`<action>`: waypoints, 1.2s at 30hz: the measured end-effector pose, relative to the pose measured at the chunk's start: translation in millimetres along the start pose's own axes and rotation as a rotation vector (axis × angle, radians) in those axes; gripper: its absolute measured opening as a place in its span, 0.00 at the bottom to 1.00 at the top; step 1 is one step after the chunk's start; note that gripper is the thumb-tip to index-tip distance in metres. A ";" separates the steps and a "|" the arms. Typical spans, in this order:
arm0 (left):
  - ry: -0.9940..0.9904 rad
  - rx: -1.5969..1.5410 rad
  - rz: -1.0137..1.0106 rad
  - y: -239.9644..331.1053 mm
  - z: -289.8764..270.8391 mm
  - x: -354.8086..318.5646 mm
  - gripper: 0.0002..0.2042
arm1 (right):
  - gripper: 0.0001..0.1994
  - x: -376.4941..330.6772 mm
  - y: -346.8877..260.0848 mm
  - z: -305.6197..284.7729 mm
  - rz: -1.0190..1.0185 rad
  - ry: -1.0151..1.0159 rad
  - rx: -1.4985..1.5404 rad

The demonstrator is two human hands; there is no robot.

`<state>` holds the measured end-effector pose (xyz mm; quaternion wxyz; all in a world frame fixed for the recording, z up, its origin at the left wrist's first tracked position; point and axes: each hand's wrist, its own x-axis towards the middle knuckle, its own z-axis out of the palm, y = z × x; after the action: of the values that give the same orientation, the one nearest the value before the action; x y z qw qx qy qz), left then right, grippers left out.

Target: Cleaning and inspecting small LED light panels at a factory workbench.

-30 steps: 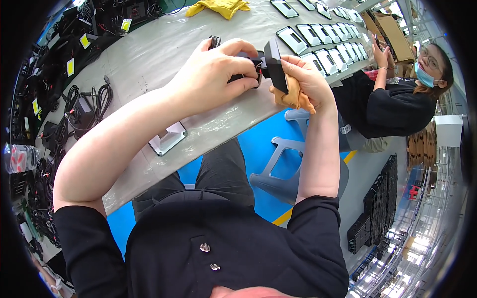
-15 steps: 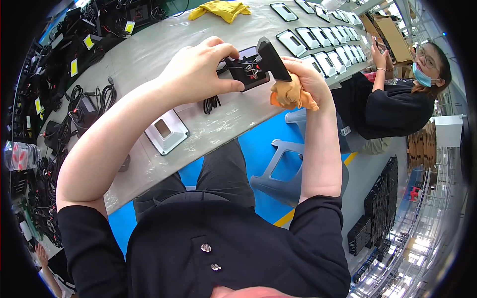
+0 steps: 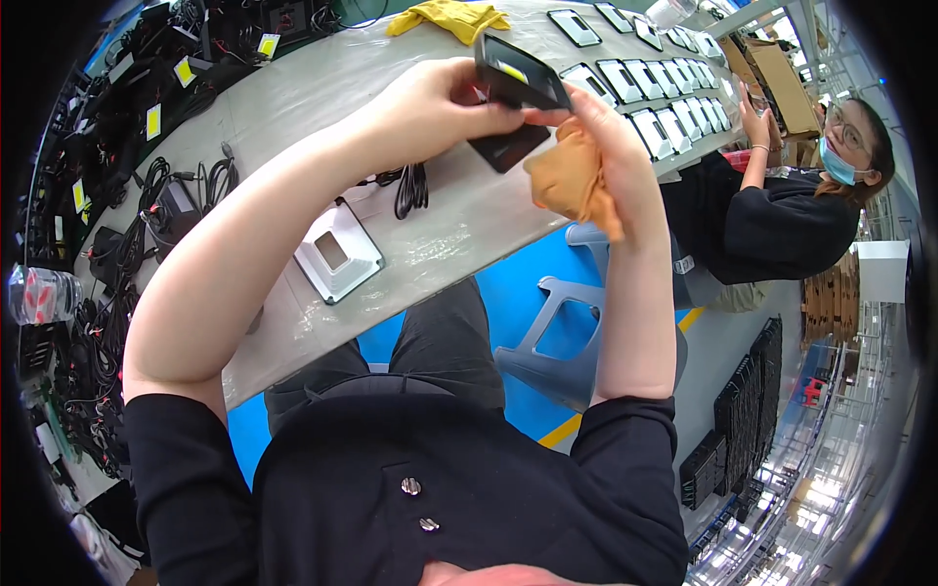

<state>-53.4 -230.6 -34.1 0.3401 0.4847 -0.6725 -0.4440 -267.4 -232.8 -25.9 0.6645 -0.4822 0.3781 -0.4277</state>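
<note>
Above the table I hold a black rectangular lamp housing [image 3: 523, 86], tilted, with a yellow rectangle on its inner face. My left hand [image 3: 440, 103] grips its left side, fingers closed and partly hidden behind it. My right hand [image 3: 606, 137] is closed at its right end and also keeps a crumpled orange cloth [image 3: 569, 181] against the palm. Just below the housing is a second dark flat part [image 3: 510, 146]; whether it is joined to the housing I cannot tell. A black cable bundle [image 3: 411, 192] and a white frame with a square opening [image 3: 338, 252] lie nearby.
A yellow cloth [image 3: 447, 18] lies at the far edge. Rows of white frames [image 3: 674, 78] cover the table's far right. Black cables and adapters [image 3: 176, 205] crowd the left. A person [image 3: 782, 205] stands at right. A grey stool [image 3: 552, 337] is beside my legs.
The housing has been turned so that its inner face with the yellow rectangle now shows; the wires seen before are hidden. Both hands have shifted slightly, staying on the parts.
</note>
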 end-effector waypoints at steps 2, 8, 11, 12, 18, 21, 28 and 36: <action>0.028 -0.128 -0.092 4.7 -3.1 3.5 0.17 | 0.24 -3.7 14.0 8.1 -0.163 0.065 -0.337; -0.045 -0.294 -0.133 -2.4 -2.9 10.2 0.15 | 0.14 1.2 28.1 35.4 -0.555 0.309 -1.048; -0.015 -0.301 -0.148 3.4 -7.8 7.4 0.17 | 0.10 11.5 29.2 35.1 -0.672 0.381 -1.067; 0.006 -0.332 -0.151 4.2 -10.7 6.4 0.17 | 0.09 13.7 30.2 34.3 -0.706 0.391 -1.090; 0.191 -0.553 -0.027 4.6 -32.7 4.5 0.13 | 0.07 -2.9 12.0 33.8 -0.692 0.481 -0.913; 0.137 -0.476 0.066 12.6 -40.6 3.1 0.13 | 0.08 -16.7 0.4 28.5 -0.690 0.461 -0.880; -0.217 -0.668 0.196 37.2 -61.3 -19.9 0.18 | 0.06 -44.1 -43.8 31.5 -0.950 0.383 -0.734; -0.409 -1.012 -0.025 84.9 -52.8 -76.1 0.31 | 0.06 -83.7 -96.9 66.2 -1.098 0.234 -1.140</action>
<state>-13.5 -160.6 62.3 0.3879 0.1723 -0.4217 -0.8013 -255.7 -150.1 91.5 -0.0338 -0.8168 0.3145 -0.4824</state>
